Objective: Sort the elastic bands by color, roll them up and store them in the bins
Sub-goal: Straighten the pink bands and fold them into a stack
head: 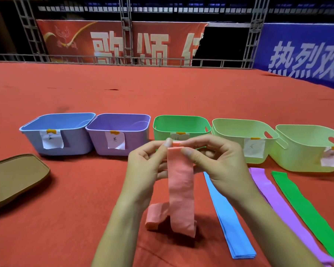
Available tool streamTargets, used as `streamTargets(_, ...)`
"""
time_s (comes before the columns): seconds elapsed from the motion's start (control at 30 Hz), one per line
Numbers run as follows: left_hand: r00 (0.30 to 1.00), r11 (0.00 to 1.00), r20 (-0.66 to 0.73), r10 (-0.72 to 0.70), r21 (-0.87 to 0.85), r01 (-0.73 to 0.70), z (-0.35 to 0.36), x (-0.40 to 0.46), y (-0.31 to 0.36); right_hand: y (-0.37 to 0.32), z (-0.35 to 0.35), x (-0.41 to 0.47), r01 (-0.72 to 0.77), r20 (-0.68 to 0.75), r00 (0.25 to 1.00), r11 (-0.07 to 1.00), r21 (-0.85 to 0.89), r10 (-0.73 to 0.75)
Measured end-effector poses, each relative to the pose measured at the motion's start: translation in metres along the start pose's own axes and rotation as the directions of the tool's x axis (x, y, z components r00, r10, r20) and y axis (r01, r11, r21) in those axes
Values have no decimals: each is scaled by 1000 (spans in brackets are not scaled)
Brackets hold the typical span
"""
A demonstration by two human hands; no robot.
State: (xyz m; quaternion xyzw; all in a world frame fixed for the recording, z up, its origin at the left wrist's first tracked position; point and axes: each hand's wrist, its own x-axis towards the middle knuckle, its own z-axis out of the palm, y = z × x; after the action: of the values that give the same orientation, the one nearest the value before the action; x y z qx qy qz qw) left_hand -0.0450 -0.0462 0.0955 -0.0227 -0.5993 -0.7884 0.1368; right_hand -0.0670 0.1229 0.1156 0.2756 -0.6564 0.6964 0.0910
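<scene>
Pink elastic band [180, 189], top end pinched by left hand [149, 162] and right hand [218, 166], both grips closed on it

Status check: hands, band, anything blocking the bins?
Left hand and right hand both pinch the pink elastic band at its top. Tail hangs to the red cloth. Five bins open, nothing blocking.

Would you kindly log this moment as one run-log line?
step: rolling | held: pink band, top end pinched by left hand and right hand | waiting: blue band, purple band, green band
</scene>
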Motion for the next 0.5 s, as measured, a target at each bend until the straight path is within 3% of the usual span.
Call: streamTargets(0.5,994,999,110,-29,-14,30,2,-3,8,12,-5,6,-8,-125,992,993,-120,-7)
